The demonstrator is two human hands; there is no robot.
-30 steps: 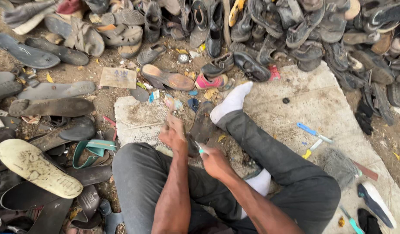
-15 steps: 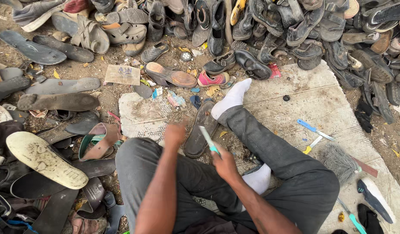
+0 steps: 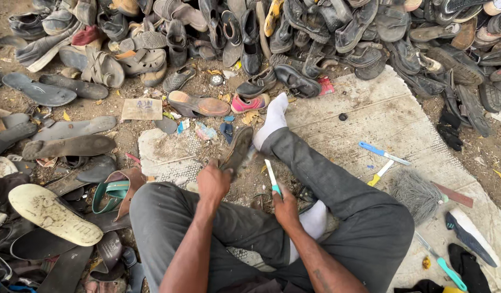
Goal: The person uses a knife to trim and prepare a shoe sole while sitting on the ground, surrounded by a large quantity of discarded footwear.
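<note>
My left hand (image 3: 213, 182) clamps the worn dark shoe sole (image 3: 237, 150) steady; my right hand (image 3: 285, 202) grips a teal-handled knife (image 3: 272, 176), blade up

Sole (image 3: 238, 150): dark, worn, elongated, dusty along its face. It stands tilted on edge, its near end gripped in the left hand (image 3: 213, 182), its far end pointing away toward a white-socked foot, just beside it. It sits above a pale patch of matting on the ground.

Knife (image 3: 272, 178): narrow pale blade, teal handle. It is held in the right hand (image 3: 285, 203), blade pointing up and away, just right of the sole and apart from it.
</note>
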